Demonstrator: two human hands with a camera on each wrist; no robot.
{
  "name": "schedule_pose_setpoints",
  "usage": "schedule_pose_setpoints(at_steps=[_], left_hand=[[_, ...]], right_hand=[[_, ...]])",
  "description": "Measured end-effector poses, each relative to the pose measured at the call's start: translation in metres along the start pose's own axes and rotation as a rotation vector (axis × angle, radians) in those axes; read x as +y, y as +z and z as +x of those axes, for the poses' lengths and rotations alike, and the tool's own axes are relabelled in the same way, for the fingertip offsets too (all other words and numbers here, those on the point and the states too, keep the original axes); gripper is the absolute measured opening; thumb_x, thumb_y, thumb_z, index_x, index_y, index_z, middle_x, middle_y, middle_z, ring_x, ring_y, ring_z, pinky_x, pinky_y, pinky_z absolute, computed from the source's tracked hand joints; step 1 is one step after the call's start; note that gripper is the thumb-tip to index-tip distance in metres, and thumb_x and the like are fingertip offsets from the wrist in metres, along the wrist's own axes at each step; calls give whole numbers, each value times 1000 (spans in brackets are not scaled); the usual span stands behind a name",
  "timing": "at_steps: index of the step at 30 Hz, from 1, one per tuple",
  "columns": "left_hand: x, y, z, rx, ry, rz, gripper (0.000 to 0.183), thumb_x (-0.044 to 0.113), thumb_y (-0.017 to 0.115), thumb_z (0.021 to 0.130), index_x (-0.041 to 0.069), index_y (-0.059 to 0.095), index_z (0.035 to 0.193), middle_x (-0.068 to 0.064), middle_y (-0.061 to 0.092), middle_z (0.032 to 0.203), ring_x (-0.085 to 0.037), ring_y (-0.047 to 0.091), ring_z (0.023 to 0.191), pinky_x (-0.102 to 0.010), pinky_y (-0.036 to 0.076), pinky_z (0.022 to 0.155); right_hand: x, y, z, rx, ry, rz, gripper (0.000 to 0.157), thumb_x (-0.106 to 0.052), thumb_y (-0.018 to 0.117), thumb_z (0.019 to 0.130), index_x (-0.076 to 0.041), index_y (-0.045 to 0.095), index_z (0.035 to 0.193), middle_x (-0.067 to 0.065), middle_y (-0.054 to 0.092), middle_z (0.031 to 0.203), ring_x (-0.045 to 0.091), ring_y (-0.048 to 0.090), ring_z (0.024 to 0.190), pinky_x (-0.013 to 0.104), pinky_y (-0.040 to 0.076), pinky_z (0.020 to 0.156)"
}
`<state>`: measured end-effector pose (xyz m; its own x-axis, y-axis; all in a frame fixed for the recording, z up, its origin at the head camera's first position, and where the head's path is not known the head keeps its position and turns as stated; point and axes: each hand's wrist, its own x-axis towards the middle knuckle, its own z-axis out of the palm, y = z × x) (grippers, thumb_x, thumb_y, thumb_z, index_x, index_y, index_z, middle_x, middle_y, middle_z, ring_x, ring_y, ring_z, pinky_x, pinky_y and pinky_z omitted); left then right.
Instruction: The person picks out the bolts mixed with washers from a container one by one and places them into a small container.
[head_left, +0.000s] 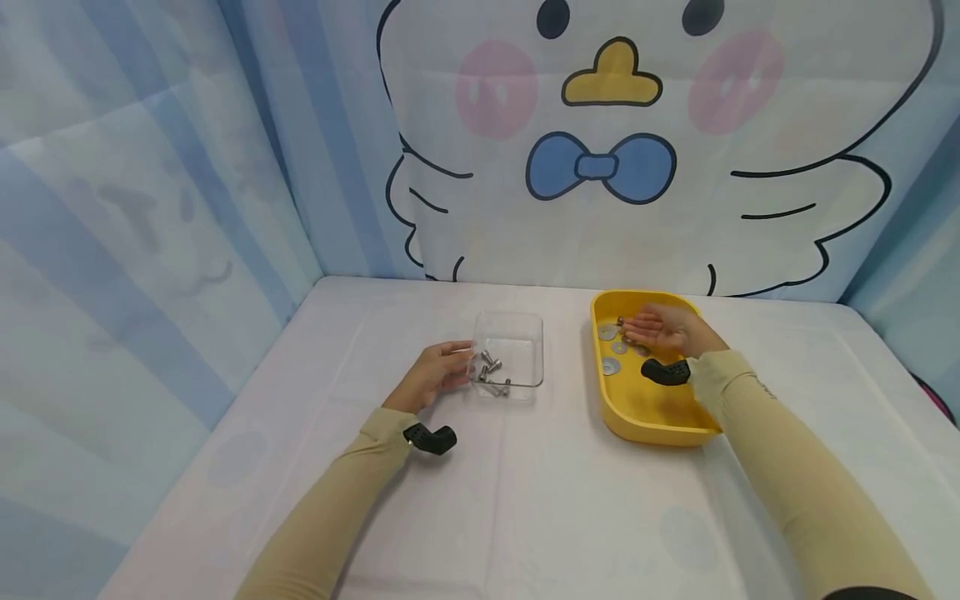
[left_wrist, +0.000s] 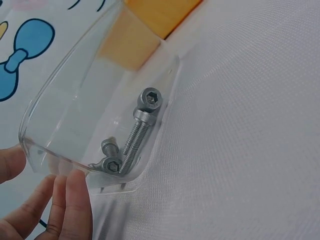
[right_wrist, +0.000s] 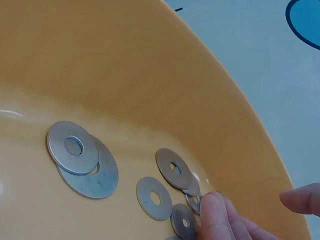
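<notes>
A clear plastic box (head_left: 517, 337) stands on the table, holding several hex-socket bolts (head_left: 491, 364). In the left wrist view the bolts (left_wrist: 135, 137) lie along its bottom edge. My left hand (head_left: 435, 372) is at the box's left side, extended fingers (left_wrist: 75, 200) against the outer wall and thumb by the rim corner. Inside the yellow tray (head_left: 652, 429), several flat metal washers (right_wrist: 154, 198) lie on the floor, some overlapping. My right hand (head_left: 663, 329) is over the tray's far end, fingers (right_wrist: 217, 220) among the washers and thumb held apart from them.
White cloth (head_left: 562, 508) covers the table. A curtain (head_left: 510, 217) with a cartoon figure hangs behind, and striped fabric (head_left: 135, 250) closes the left side. Each wrist carries a black device, the right one (head_left: 666, 372) hanging over the tray.
</notes>
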<state>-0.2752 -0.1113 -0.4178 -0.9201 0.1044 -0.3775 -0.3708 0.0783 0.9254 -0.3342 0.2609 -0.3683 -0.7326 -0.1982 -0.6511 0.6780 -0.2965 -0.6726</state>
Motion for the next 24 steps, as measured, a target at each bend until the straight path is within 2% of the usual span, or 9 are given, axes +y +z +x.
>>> schedule_pose_setpoints(at_steps=[7,15,18,24], left_hand=[[0,0,-1,4,-7,1,42,18,57,94,10,51,135,-13,49,136,-24,53,115,-38,49,100],[-2,0,2,0,-4,9,42,18,58,94,10,51,134,-13,49,135,-22,53,113,-37,50,99],[-3,0,3,-5,-5,6,43,19,59,94,10,51,135,-13,49,136,-22,53,114,-37,50,99],[-3,-1,4,-3,-2,7,44,19,59,94,10,50,135,-13,48,137,-24,52,117,-38,49,100]], right_hand=[[1,-3,5,-27,38,46,23,-20,37,100,-2,48,110,12,69,82,18,68,86,23,45,102],[1,-7,5,-29,61,121,25,-21,40,99,-4,47,117,15,69,84,20,68,91,23,43,103],[1,-9,5,-31,77,138,25,-21,39,99,-1,51,108,17,69,84,22,68,90,23,43,104],[0,-11,7,-77,107,142,34,-23,36,100,4,57,94,19,69,85,24,69,89,23,42,105]])
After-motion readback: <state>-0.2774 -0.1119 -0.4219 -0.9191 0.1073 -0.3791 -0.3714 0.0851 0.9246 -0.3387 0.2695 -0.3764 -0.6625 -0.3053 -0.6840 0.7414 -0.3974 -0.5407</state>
